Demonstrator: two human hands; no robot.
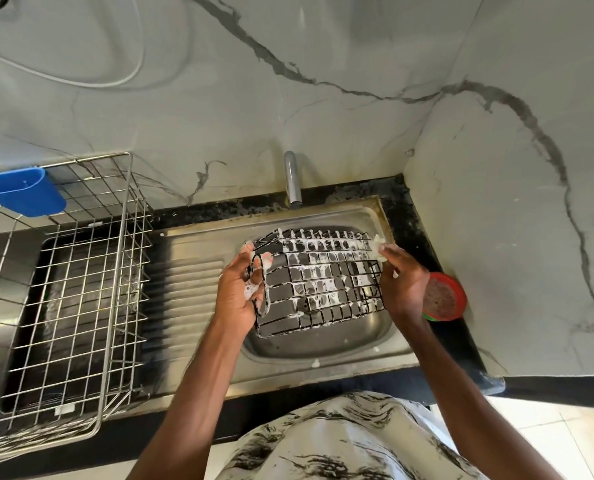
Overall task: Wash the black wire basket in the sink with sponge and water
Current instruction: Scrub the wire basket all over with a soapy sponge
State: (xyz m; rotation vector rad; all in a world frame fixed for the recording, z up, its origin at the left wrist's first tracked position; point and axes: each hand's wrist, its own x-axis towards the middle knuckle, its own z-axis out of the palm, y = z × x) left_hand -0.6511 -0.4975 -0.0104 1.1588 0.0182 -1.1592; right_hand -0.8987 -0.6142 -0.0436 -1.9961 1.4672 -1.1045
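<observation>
The black wire basket point(323, 285), streaked with white foam, is held tilted above the steel sink bowl point(323, 344). My left hand point(240, 292) grips the basket's left end, fingers curled round its wire handle. At the basket's far right corner my right hand point(401, 278) pinches a small foamy sponge point(378, 245) against the wires. No water comes from the tap point(293, 178) behind the sink.
A steel wire dish rack point(77, 292) stands on the counter to the left, with a blue plastic cup holder point(22, 190) hung on its back. The ribbed drainboard point(184, 299) lies between rack and bowl. A red round tub point(444, 296) sits at the sink's right edge.
</observation>
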